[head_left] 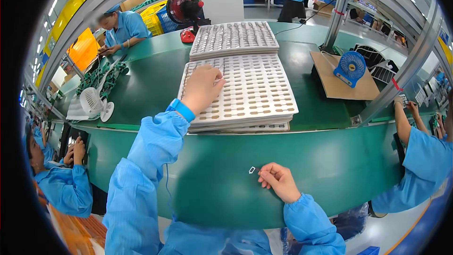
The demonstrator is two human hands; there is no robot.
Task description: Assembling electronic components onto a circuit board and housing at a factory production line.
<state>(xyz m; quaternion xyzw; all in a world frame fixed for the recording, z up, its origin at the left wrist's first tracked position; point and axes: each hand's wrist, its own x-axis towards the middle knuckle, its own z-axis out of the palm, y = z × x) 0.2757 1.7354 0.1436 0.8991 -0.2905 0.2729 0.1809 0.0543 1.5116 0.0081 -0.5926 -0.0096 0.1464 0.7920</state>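
Over the left side of the front white tray (264, 106), full of cut-out slots, is my left hand (204, 89). Its fingers are drawn together at the slots, and whatever they pinch is hidden. A blue band circles that wrist. My right hand (278, 180) is above the green table nearer to me, thumb and forefinger pinched on one end of a small pale frame like a SIM card tray (252, 170). Small parts fill rows in the rear white tray (236, 38) and some slots at the front tray's far left.
A blue fan (351, 68) stands on a brown board (328, 82) to the right. On the left are a white fan (92, 103) and green straps (101, 78). Metal posts frame the bench; co-workers sit at both sides. A black fan (181, 7) stands behind.
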